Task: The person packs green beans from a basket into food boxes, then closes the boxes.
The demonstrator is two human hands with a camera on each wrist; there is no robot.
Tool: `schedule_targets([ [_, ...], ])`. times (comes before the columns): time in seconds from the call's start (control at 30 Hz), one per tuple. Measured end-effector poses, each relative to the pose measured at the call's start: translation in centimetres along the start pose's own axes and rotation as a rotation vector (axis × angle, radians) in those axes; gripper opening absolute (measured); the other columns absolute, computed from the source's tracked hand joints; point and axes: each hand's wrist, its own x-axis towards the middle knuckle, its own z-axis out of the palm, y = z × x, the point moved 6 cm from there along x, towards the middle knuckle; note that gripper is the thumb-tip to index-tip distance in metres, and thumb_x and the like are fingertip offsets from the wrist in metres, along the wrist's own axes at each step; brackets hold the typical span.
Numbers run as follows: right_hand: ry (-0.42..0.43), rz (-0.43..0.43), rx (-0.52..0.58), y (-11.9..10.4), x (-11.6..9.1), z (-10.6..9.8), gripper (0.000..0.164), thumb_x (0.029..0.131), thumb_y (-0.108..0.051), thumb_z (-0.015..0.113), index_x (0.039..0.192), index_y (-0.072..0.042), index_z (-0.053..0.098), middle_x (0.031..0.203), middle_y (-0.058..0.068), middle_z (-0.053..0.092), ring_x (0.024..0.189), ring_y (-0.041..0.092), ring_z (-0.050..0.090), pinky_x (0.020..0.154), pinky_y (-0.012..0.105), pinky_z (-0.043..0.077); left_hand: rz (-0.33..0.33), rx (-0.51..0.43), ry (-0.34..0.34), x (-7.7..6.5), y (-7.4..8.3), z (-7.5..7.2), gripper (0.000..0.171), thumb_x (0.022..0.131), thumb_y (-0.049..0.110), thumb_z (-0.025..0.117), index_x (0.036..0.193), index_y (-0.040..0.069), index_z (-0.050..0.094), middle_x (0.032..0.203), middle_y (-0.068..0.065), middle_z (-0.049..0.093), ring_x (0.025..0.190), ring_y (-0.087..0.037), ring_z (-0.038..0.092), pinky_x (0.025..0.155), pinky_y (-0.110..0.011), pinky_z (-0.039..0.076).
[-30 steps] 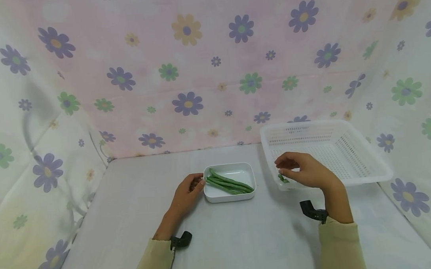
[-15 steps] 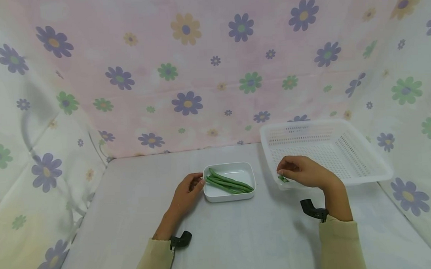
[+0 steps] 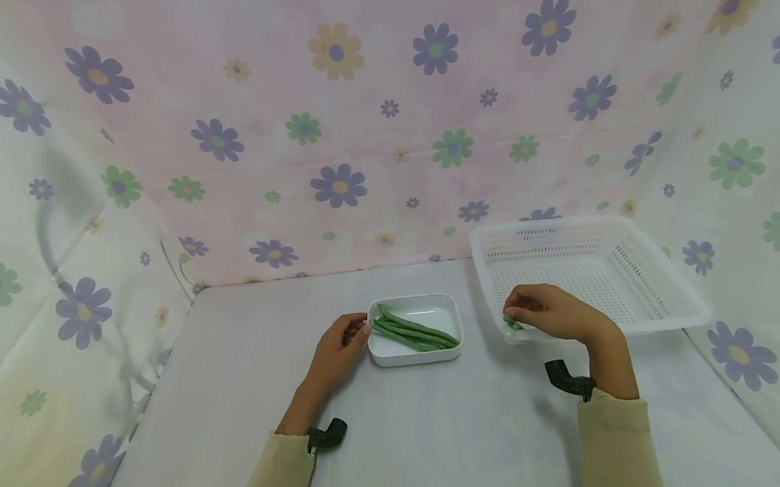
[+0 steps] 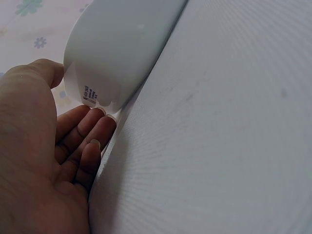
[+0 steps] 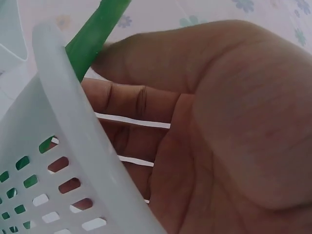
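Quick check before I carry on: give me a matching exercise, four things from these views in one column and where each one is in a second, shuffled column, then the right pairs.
Things:
1. left hand
2. right hand
3. green beans
4. white basket

Places:
A. lying in the white dish
B. on the table, right of the dish
C. at the basket's near left corner, pinching a green bean
D. against the dish's left end

Pairs: 1-D, 2-C, 3-A, 4-B

Left hand (image 3: 339,348) relaxed; right hand (image 3: 550,312) pinching.
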Motion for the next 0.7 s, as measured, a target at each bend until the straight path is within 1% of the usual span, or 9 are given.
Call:
schedule_targets([
  [0.07, -0.008, 0.001, 0.008, 0.08, -0.03, 0.05, 0.011, 0.108, -0.022, 0.064, 0.108, -0.012, 0.070, 0.099, -0.001, 0.072, 0.099, 0.028, 0.065, 0.086, 0.033, 0.052, 0.004, 0.002, 0.001, 0.01, -0.04, 0.02, 0.042, 0.108, 0.038, 0.063, 0.142, 0.013, 0.063, 0.119, -0.001, 0.070, 0.106, -0.014, 0.063, 0.092, -0.033, 0.053],
  [0.17, -0.022, -0.004, 0.014, 0.22, -0.15, 0.17, 0.011, 0.108, -0.019, 0.063, 0.107, -0.011, 0.070, 0.098, 0.000, 0.071, 0.097, 0.027, 0.064, 0.084, 0.032, 0.052, 0.006, 0.002, 0.001, -0.02, 0.01, 0.02, 0.042, 0.108, 0.038, 0.064, 0.143, 0.013, 0.063, 0.119, -0.002, 0.070, 0.106, -0.014, 0.063, 0.092, -0.033, 0.053],
  [0.3, -0.026, -0.013, -0.026, 0.19, -0.37, 0.17, 0.010, 0.108, -0.018, 0.063, 0.103, -0.012, 0.070, 0.096, -0.001, 0.069, 0.092, 0.018, 0.063, 0.082, 0.032, 0.051, 0.001, 0.001, -0.001, -0.06, 0.05, 0.00, 0.042, 0.108, 0.037, 0.064, 0.142, 0.012, 0.063, 0.119, -0.002, 0.070, 0.106, -0.015, 0.063, 0.092, -0.033, 0.053],
  [0.4, -0.019, -0.016, -0.058, 0.16, -0.45, 0.08, 0.010, 0.107, -0.018, 0.064, 0.100, -0.013, 0.069, 0.094, -0.002, 0.068, 0.090, 0.015, 0.063, 0.081, 0.031, 0.051, 0.003, 0.000, -0.003, -0.03, 0.03, 0.01, 0.042, 0.108, 0.037, 0.063, 0.142, 0.012, 0.063, 0.119, -0.002, 0.070, 0.106, -0.015, 0.063, 0.091, -0.032, 0.052],
  [0.53, -0.025, -0.012, -0.056, 0.38, -0.44, 0.06, 0.012, 0.107, -0.017, 0.063, 0.097, -0.014, 0.069, 0.091, -0.002, 0.067, 0.086, 0.015, 0.062, 0.078, 0.031, 0.049, 0.002, -0.010, -0.002, 0.01, -0.02, 0.03, 0.041, 0.108, 0.036, 0.064, 0.142, 0.013, 0.064, 0.118, -0.001, 0.070, 0.106, -0.015, 0.063, 0.091, -0.031, 0.052],
  [0.7, -0.038, 0.001, -0.049, 0.93, -0.61, -0.07, 0.014, 0.107, -0.017, 0.063, 0.094, -0.015, 0.068, 0.085, -0.002, 0.063, 0.081, 0.015, 0.057, 0.073, 0.030, 0.046, 0.006, -0.001, 0.009, -0.01, -0.14, 0.09, 0.041, 0.108, 0.037, 0.065, 0.142, 0.014, 0.064, 0.119, 0.000, 0.070, 0.107, -0.015, 0.064, 0.092, -0.031, 0.053],
])
